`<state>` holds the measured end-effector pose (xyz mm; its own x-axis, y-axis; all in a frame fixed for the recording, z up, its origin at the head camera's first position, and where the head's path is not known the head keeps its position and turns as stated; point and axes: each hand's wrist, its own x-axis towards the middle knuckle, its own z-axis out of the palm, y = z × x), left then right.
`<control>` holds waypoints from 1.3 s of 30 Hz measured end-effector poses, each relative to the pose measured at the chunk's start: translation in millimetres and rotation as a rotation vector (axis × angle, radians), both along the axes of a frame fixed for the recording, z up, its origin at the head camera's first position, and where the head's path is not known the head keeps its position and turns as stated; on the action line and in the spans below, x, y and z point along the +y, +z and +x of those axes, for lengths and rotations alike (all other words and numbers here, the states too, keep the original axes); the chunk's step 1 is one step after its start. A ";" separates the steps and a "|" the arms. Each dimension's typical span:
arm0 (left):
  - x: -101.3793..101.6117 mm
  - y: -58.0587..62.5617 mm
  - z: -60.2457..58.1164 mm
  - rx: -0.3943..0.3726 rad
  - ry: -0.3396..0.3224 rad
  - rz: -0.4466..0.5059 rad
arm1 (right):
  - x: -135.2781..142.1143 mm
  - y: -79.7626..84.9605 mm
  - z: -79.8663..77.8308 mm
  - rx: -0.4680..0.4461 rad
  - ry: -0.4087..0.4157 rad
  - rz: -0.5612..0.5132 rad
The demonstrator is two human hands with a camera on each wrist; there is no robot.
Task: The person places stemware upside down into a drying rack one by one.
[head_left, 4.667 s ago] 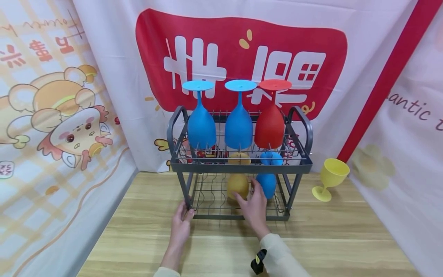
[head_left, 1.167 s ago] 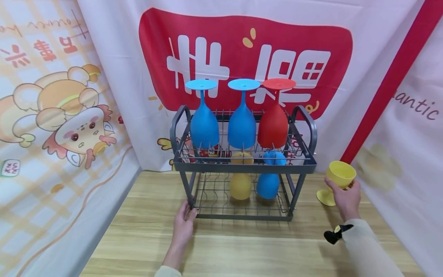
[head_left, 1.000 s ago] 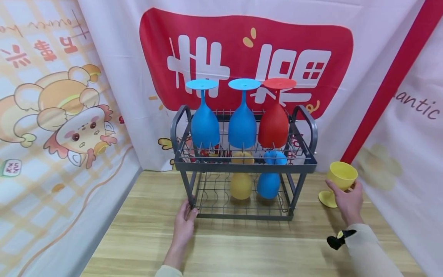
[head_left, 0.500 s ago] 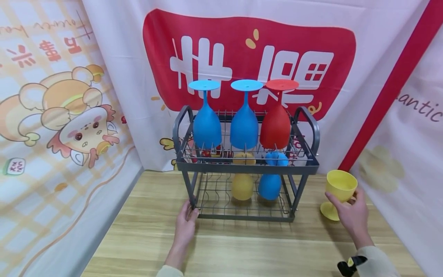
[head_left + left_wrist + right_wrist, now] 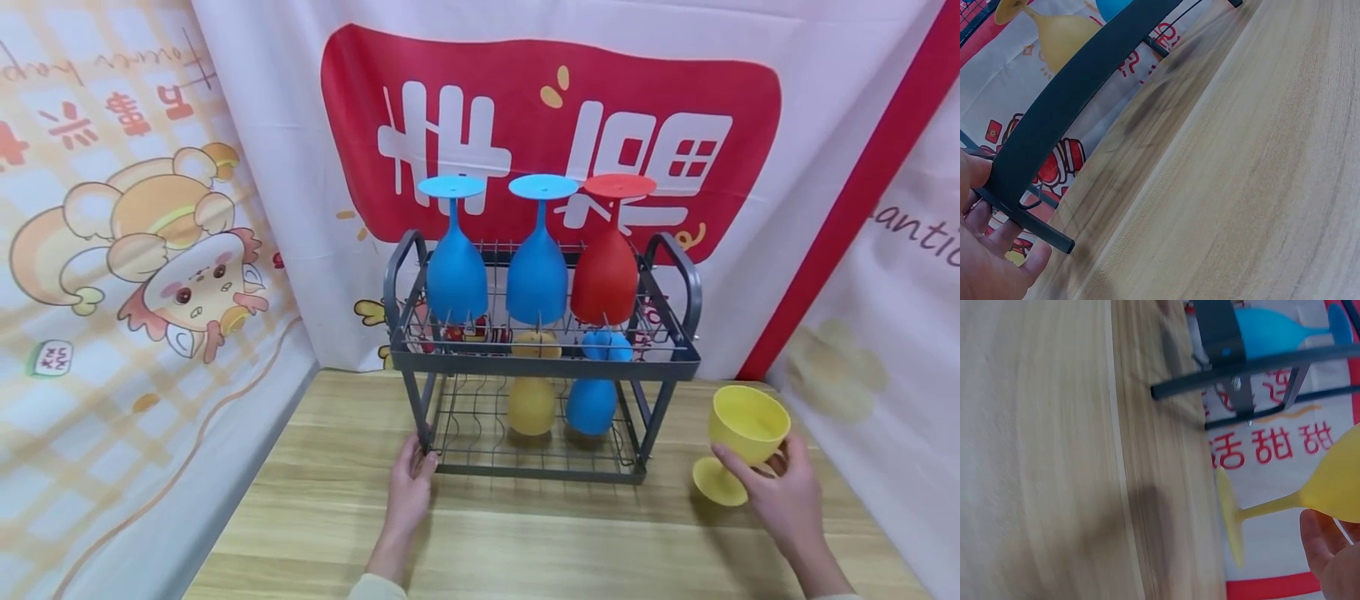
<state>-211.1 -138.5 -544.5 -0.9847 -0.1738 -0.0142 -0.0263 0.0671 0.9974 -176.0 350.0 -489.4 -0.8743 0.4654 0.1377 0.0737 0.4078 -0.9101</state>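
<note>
A yellow goblet [image 5: 750, 423], mouth up and leaning a little, is in my right hand [image 5: 787, 492], whose thumb and fingers pinch the lower bowl. In the right wrist view its foot [image 5: 1229, 515] hangs off the table, with a shadow apart from it. My left hand [image 5: 409, 487] grips the lower front left corner of a dark two-tier rack [image 5: 540, 364]; the left wrist view shows fingers [image 5: 979, 215] around that corner. Upside down on the top tier stand two blue goblets [image 5: 456, 279] and a red goblet [image 5: 604, 279]. The lower tier bears an upturned yellow goblet [image 5: 532, 408] and a blue goblet [image 5: 591, 408].
The wooden table [image 5: 525, 542] stretches in front of the rack and to both sides. Behind it hangs a printed cloth [image 5: 247, 125], which also closes off the left and right sides. The rack's side handles [image 5: 678, 275] rise above its top tier.
My right hand went from the lower yellow goblet to the one standing on the right, took its bowl, and has lifted it and brought it nearer. My left hand stays on the rack corner.
</note>
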 end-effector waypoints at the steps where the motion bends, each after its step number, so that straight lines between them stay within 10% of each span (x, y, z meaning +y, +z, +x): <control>1: 0.5 0.1 -0.4 0.002 -0.001 -0.005 | -2.4 1.1 4.2 0.000 0.006 0.001; 17: -1.1 2.0 2.4 -0.021 0.008 -0.010 | -55.1 -2.3 41.7 0.024 0.111 -0.004; 25: -1.2 1.5 0.0 -0.042 -0.018 0.021 | -68.3 11.6 41.7 -0.013 0.170 0.139; 39: -1.0 -0.8 1.1 -0.043 -0.004 0.025 | -110.6 18.6 32.0 0.202 0.356 0.342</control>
